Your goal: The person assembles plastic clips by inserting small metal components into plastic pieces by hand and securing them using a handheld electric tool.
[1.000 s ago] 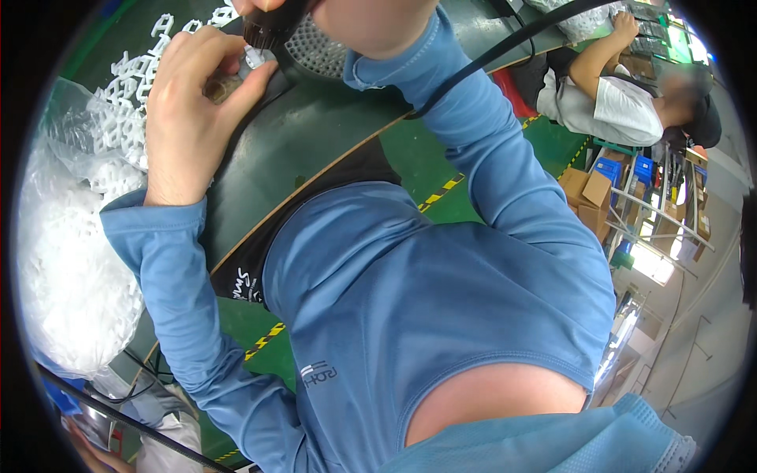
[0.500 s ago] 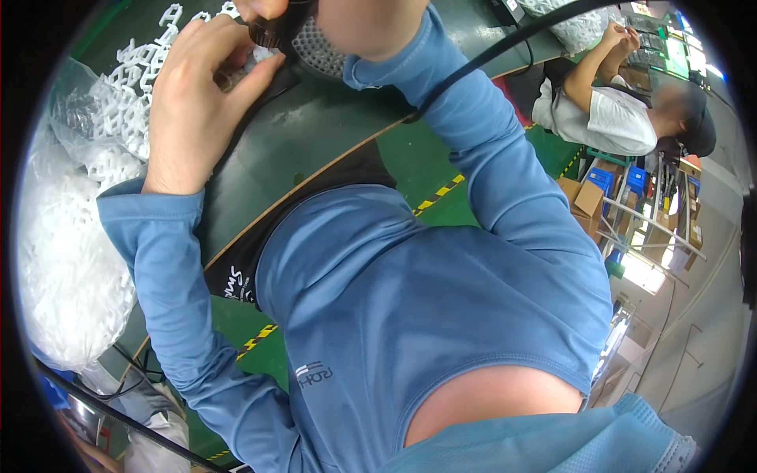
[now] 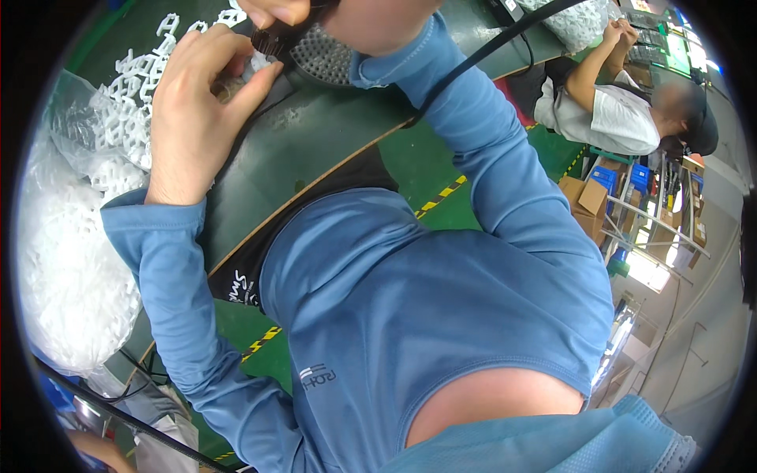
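At the top left of the head view my left hand (image 3: 193, 106) is closed, thumb and fingers pinching a small white plastic piece (image 3: 259, 61). My right hand (image 3: 374, 24) is partly cut off by the upper edge. Its fingers are closed round a dark brush (image 3: 270, 41) with brown bristles. The bristles are right at the white piece, and I cannot tell if they touch it. Beside the brush, below my right hand, lies a round grey dish with a studded surface (image 3: 322, 57).
White plastic links (image 3: 130, 87) are heaped left of my left hand. A large clear bag of white pieces (image 3: 75, 260) fills the table's left side. A black cable (image 3: 489, 51) crosses my right forearm. At the far right a person in a white shirt (image 3: 611, 114) sits near shelves.
Both hands have shifted slightly down in the picture. The brush has come down a little with my right hand, and the white piece stays pinched in my left.
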Motion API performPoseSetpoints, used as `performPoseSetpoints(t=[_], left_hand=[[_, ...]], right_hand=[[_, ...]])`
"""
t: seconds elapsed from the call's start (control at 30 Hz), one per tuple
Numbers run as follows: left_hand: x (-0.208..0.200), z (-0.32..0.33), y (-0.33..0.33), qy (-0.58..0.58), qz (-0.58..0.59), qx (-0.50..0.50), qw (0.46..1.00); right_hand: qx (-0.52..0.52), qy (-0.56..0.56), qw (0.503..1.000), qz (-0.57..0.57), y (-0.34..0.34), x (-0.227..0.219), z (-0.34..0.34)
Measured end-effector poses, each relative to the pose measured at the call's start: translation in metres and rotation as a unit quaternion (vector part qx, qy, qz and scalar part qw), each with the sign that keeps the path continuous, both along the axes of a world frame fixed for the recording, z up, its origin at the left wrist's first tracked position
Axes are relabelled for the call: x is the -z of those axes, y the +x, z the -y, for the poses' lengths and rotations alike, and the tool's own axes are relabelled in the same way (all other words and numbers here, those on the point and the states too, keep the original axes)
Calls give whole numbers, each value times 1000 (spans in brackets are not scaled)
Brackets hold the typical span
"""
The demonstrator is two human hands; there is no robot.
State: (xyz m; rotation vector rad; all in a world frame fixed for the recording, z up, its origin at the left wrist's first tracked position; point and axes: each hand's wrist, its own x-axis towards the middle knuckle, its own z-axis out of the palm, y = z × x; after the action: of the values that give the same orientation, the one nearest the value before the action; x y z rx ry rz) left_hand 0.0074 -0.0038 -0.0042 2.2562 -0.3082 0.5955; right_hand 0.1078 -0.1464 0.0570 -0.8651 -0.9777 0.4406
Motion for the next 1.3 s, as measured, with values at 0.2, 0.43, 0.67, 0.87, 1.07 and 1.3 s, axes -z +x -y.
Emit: performPoseSetpoints(t=[0.2,0.43,0.67,0.87,1.07,1.3], left_hand=[[0,2,-2,-38,-22,-10,999],[1,-2,-1,-8,1,14,1000],[-6,2,-2,-11,-13,5,1000],[-2,-1,-5,-9,-8,5,1000],[-2,0,-4,-13,-9,-1,1000],[1,0,-2,-18,7,4,1000]], right_hand=[[79,28,996,26,-5,-5,6],[25,58,997,-54,42,6,21],[134,-35,988,71,24,-7,27],[150,-14,985,80,21,-3,25],[148,-29,985,80,18,-7,23],[152,-30,986,-62,12,-37,20]])
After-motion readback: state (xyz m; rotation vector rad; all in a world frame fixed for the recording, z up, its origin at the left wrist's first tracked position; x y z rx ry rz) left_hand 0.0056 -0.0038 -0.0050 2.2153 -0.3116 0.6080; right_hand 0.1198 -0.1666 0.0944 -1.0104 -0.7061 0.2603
